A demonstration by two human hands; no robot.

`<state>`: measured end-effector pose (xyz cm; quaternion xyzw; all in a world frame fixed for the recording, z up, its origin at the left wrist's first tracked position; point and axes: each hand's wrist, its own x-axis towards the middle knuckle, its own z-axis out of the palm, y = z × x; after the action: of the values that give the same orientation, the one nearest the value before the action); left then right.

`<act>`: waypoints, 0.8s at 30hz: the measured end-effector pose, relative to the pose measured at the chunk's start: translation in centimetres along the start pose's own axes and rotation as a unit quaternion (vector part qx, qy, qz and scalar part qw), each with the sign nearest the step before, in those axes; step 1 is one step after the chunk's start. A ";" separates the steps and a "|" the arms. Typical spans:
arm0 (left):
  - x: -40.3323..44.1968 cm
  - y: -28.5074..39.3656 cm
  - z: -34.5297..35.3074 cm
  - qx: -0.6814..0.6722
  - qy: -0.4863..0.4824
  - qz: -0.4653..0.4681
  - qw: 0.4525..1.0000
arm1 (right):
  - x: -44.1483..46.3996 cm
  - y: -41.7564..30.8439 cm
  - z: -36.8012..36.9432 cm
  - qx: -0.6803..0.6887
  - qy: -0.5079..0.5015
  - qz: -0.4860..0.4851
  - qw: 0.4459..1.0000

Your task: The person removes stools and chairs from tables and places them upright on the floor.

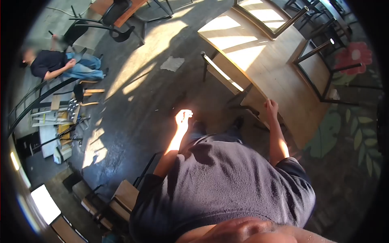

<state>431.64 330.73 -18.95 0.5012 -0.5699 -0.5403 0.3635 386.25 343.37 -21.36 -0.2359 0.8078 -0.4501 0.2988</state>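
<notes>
My left hand is held out in front of my body in bright sunlight. Its fingers are loosely bent and partly apart, with nothing visible in them. My right hand is closed in a fist beside the edge of a wooden table. No object shows in that fist, and whether it touches the table cannot be told. Just left of it, a chair is tucked against the table's side. Upturned chairs rest on the tabletop.
A seated person in a dark shirt and jeans is at the upper left. Below are stacked boards and frames. A pale scrap lies on the floor. Another table with chairs stands at the top. Wooden chairs are behind my left elbow.
</notes>
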 end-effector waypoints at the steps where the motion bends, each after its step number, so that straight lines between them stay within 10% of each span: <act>1: 1.2 1.2 -1.1 -0.055 -0.004 0.022 0.998 | -0.6 -3.2 1.5 0.071 0.011 -0.034 0.997; 9: 7.8 9.7 -15.2 -0.096 0.116 0.022 0.988 | -7.1 -23.4 19.7 0.102 -0.169 -0.074 0.978; 15: 10.1 12.0 -20.1 -0.205 0.125 0.040 0.970 | -7.1 -26.9 28.3 0.102 -0.322 -0.096 0.936; 19: 13.5 12.6 -20.4 -0.242 0.102 0.006 0.965 | -4.7 -27.4 33.9 0.222 -0.232 0.054 0.946; 24: 22.9 11.7 -20.7 -0.209 0.095 -0.020 0.973 | 4.1 -31.1 38.2 0.127 -0.338 -0.034 0.932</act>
<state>444.01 302.47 -7.25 0.4747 -0.3973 -0.6043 0.5016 413.33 303.30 -11.39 -0.3615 0.5864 -0.4526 0.5662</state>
